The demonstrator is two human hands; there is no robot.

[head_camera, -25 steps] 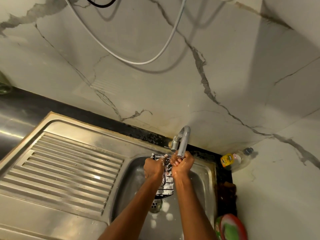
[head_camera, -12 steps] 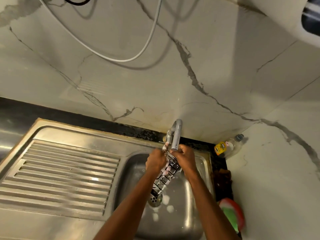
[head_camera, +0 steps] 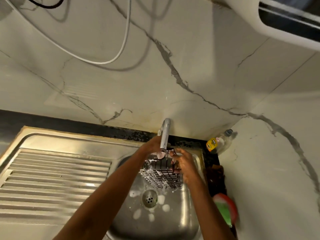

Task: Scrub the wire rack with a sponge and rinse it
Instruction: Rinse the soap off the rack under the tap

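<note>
The wire rack [head_camera: 161, 172] is black with soapy white foam on it, and it is up over the sink [head_camera: 188, 220], right under the tap [head_camera: 164, 135]. The right hand [head_camera: 184, 163] holds its right side with bent fingers. The left hand [head_camera: 154, 148] is at the top edge of the rack, partly hidden behind the tap, so I cannot tell how its fingers are set. Blobs of foam lie around the drain [head_camera: 149, 198]. A ribbed draining board [head_camera: 55, 177] is to the left. A bottle [head_camera: 219, 142] leans in the corner, and a red and green sponge [head_camera: 225, 207] sits by the sink's right edge.
</note>
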